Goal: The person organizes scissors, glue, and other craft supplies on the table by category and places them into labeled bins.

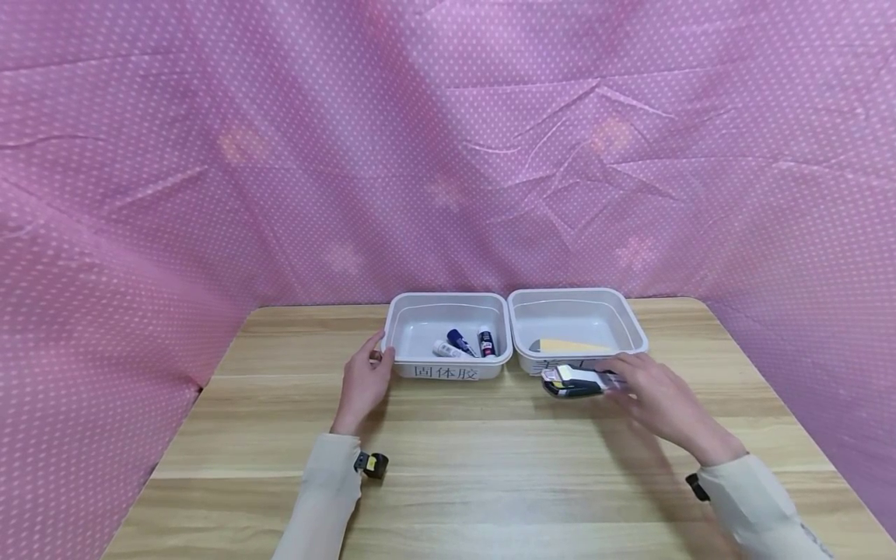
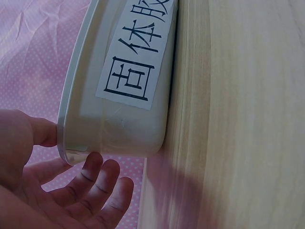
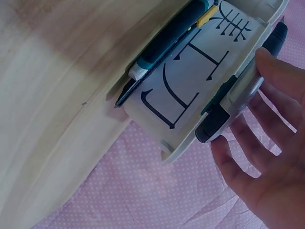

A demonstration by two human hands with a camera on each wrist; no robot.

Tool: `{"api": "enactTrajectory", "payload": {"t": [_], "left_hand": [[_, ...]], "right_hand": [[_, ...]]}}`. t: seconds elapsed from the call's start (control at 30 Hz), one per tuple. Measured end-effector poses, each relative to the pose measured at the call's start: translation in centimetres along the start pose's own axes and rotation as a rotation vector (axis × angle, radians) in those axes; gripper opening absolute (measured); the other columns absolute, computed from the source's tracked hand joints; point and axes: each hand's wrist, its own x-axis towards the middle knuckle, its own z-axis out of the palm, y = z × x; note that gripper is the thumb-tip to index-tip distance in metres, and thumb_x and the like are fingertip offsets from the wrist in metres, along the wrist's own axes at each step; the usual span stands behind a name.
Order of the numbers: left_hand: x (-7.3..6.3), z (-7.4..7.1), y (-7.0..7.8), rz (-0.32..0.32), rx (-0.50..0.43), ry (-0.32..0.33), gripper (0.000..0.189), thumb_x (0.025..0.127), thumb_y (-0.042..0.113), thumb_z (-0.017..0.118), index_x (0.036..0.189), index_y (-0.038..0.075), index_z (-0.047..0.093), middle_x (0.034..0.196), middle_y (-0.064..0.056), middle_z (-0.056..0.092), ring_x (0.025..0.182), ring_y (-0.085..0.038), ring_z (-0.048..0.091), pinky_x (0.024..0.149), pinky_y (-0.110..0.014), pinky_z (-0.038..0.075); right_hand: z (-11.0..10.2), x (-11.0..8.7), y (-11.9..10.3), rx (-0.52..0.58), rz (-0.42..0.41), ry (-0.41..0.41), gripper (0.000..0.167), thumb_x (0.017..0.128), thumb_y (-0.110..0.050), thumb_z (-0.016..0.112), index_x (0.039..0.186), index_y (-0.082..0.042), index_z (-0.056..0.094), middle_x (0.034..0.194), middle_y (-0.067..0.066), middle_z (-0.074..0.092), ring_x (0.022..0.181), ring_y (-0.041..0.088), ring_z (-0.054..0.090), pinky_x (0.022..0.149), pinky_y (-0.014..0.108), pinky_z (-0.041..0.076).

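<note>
My left hand [image 1: 365, 381] holds the front left corner of a white plastic box [image 1: 448, 372] between thumb and fingers. Three glue sticks lie in this box: one white [image 1: 450, 350], one blue [image 1: 458, 340], one dark [image 1: 486, 343]. The right hand [image 1: 658, 400] pinches a silver-and-black utility knife [image 3: 245, 90] by the front rim of a second white box [image 1: 626, 319]. Another utility knife, dark teal and black [image 3: 171, 40], shows along that box's labelled front wall in the right wrist view. Inside the second box lies a yellow, grey-ended utility knife [image 1: 567, 345].
Both boxes stand side by side at the far edge of a wooden table [image 1: 483, 467]. Each has a printed paper label [image 2: 136, 57] on its front. A pink dotted cloth [image 1: 448, 155] hangs behind the table and on both sides.
</note>
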Motion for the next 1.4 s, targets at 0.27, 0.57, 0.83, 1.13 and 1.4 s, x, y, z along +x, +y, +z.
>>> {"api": "enactTrajectory", "payload": {"t": [0.27,0.57,0.83,1.13,1.4], "left_hand": [[0.1,0.1,-0.2,0.014,0.007,0.015,0.049,0.104,0.02,0.056,0.15,0.006,0.05,0.103,-0.017,0.063,0.065,-0.009,0.053,0.058,-0.023,0.044],[0.1,0.2,-0.3,0.015,-0.005,0.013,0.049,0.104,0.02,0.055,0.15,0.006,0.05,0.103,-0.017,0.062,0.065,-0.009,0.051,0.057,-0.022,0.044],[0.2,0.2,-0.4,-0.002,-0.012,-0.003,0.05,0.104,0.024,0.055,0.151,0.009,0.049,0.105,-0.016,0.062,0.066,-0.011,0.051,0.057,-0.023,0.044],[0.1,0.1,-0.3,0.005,-0.006,0.0,0.05,0.104,0.024,0.055,0.151,0.008,0.049,0.105,-0.016,0.062,0.065,-0.011,0.051,0.057,-0.023,0.044],[0.2,0.1,-0.3,0.006,-0.001,0.008,0.05,0.104,0.022,0.056,0.151,0.007,0.049,0.104,-0.016,0.062,0.064,-0.01,0.05,0.056,-0.023,0.043]], "right_hand": [[-0.4,0.5,0.3,0.001,0.004,0.034,0.04,0.077,-0.004,0.085,0.114,-0.005,0.072,0.11,0.012,0.073,0.097,0.031,0.069,0.079,0.052,0.057],[-0.3,1.6,0.7,0.021,0.007,0.052,0.037,0.08,-0.005,0.084,0.114,-0.005,0.072,0.109,0.01,0.072,0.097,0.03,0.069,0.08,0.052,0.056],[-0.9,3.0,0.7,0.02,-0.023,0.087,0.037,0.078,-0.004,0.085,0.113,-0.005,0.072,0.103,0.009,0.073,0.09,0.028,0.069,0.076,0.05,0.056],[-1.4,4.8,1.0,0.04,-0.009,0.069,0.038,0.079,-0.005,0.085,0.115,-0.004,0.072,0.109,0.012,0.073,0.098,0.032,0.068,0.082,0.053,0.056],[-0.4,5.6,1.9,0.066,0.061,0.023,0.036,0.082,-0.007,0.083,0.116,-0.003,0.072,0.113,0.014,0.073,0.101,0.034,0.068,0.086,0.055,0.055]]}}
